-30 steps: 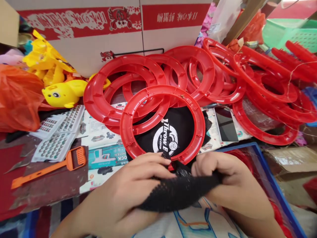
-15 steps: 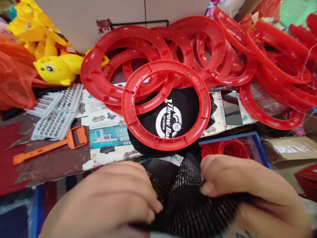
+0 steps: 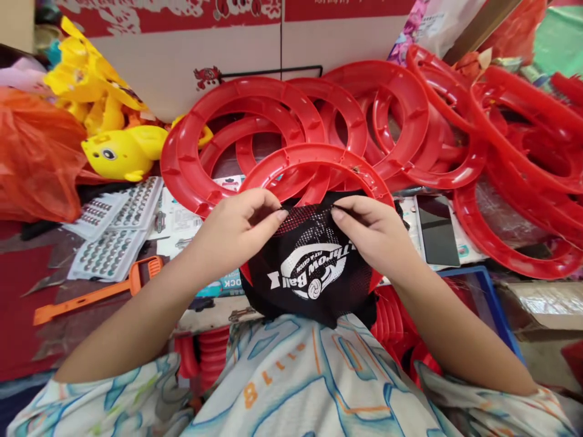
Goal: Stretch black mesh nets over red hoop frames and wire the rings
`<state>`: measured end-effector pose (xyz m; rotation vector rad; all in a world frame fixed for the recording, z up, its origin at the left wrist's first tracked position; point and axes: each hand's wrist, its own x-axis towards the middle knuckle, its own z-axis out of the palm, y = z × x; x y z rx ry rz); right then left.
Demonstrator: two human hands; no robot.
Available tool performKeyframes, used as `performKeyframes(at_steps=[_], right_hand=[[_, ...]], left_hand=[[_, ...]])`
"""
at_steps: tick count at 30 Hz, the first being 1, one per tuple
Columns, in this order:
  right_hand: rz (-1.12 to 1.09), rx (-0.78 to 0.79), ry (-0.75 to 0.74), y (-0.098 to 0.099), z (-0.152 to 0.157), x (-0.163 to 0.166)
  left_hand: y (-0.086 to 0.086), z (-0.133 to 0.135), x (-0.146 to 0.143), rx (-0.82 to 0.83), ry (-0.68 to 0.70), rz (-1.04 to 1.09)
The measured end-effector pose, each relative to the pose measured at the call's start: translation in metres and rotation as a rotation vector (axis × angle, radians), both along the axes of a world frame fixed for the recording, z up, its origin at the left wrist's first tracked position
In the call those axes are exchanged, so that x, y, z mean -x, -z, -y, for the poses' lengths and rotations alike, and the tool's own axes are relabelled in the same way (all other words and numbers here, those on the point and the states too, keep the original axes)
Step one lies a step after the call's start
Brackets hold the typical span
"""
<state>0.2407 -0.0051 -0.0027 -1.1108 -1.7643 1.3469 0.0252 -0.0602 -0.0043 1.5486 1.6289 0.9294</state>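
Black mesh fabric (image 3: 264,291) with a white "Throw Ball" print is stretched between my two hands. My left hand (image 3: 241,224) pinches its upper edge between thumb and fingers. A short way to the right, my right hand (image 3: 371,227) pinches the same edge. Beneath the fabric lies a red plastic ring (image 3: 291,161); its far rim shows, while much of its near side is covered. More dark fabric lies inside the ring, partly hidden by the piece I hold.
Several red rings (image 3: 195,133) are heaped behind and to the right. At left are a yellow toy part (image 3: 125,152), an orange plastic piece (image 3: 132,282) and trays of small round cells (image 3: 109,240). A phone (image 3: 437,230) lies right, near a blue crate (image 3: 494,309). A carton (image 3: 168,67) stands behind.
Both hands have moved forward and up from the near edge, bringing the mesh fabric over the red ring. The print on the held piece now faces up. The view has tilted.
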Motion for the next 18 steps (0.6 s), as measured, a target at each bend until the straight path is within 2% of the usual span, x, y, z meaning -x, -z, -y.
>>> performKeyframes(at_steps=[3, 5, 8, 12, 15, 18], right_hand=[[0.002, 0.118, -0.042, 0.005, -0.026, 0.009], [0.031, 0.143, -0.083, 0.006, -0.039, 0.014], [0.085, 0.043, -0.086, 0.006, -0.054, 0.02], [0.17, -0.105, -0.081, 0.007, -0.067, 0.026], [0.218, -0.18, -0.067, 0.008, -0.071, 0.029], [0.246, -0.232, -0.062, 0.011, -0.073, 0.031]], left_hand=[[0.006, -0.029, 0.004, 0.019, 0.01, 0.043], [0.007, -0.042, 0.005, 0.036, 0.005, 0.056], [0.006, -0.056, 0.006, 0.047, 0.013, 0.011], [0.0, -0.069, 0.009, -0.028, 0.072, -0.182], [-0.002, -0.078, 0.012, -0.012, 0.124, -0.282], [0.0, -0.084, 0.013, -0.012, 0.073, -0.354]])
